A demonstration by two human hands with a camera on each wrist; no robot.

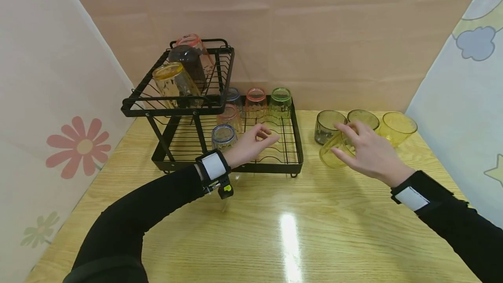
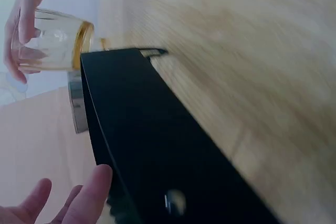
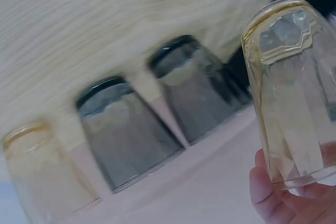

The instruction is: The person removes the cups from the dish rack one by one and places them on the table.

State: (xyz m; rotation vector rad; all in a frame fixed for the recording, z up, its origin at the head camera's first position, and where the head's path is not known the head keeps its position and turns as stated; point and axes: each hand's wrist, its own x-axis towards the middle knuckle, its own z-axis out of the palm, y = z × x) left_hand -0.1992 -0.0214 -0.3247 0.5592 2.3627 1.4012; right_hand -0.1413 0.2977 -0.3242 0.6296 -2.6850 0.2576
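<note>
My right hand [image 1: 371,154] grips a yellow drinking glass [image 1: 329,155] near its mouth and holds it tilted, its thick base toward the rack. In the right wrist view the same held glass [image 3: 289,98] shows its base above the fingers. Behind it stand a grey glass [image 1: 324,133], a second grey glass [image 1: 363,118] and another yellow glass [image 1: 398,129]. My left hand [image 1: 251,145] hovers over the front of the black dish rack [image 1: 271,168], fingers relaxed around nothing, beside an upside-down blue glass [image 1: 223,136].
On the rack's lower tier, a pink glass [image 1: 229,119], a red glass [image 1: 256,104], a green glass [image 1: 280,103] and another blue glass [image 1: 234,99] stand upside down. The upper tier [image 1: 214,111] bears a yellow glass [image 1: 174,84], a dark glass [image 1: 188,62] and a pink glass [image 1: 204,53].
</note>
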